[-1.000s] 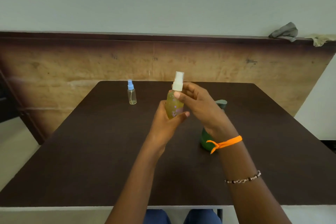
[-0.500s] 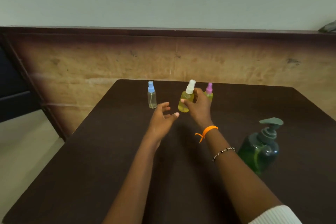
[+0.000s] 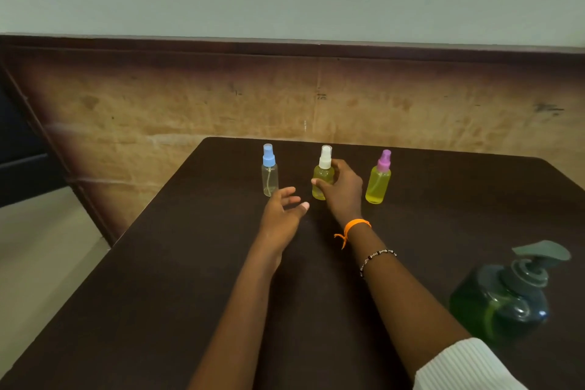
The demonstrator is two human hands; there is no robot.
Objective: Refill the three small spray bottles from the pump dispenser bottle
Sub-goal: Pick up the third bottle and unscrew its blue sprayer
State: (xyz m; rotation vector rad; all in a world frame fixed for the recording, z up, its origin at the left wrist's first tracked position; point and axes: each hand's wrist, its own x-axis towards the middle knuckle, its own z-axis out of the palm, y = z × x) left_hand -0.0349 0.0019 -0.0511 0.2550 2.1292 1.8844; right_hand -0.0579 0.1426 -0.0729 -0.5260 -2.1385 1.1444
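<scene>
Three small spray bottles stand in a row near the far edge of the dark table. The blue-capped bottle on the left looks clear and nearly empty. The white-capped bottle in the middle holds yellow liquid and stands on the table, with my right hand wrapped around its body. The pink-capped bottle on the right is full of yellow liquid. My left hand hovers open just in front of the blue-capped bottle, holding nothing. The green pump dispenser bottle stands at the near right.
A brown wood-look wall panel runs close behind the table's far edge. The table's left edge drops to a pale floor. A dark piece of furniture sits at the far left.
My right hand has carried the white-capped bottle away from me and set it down between the other two small bottles. My left hand has let go of it and opened.
</scene>
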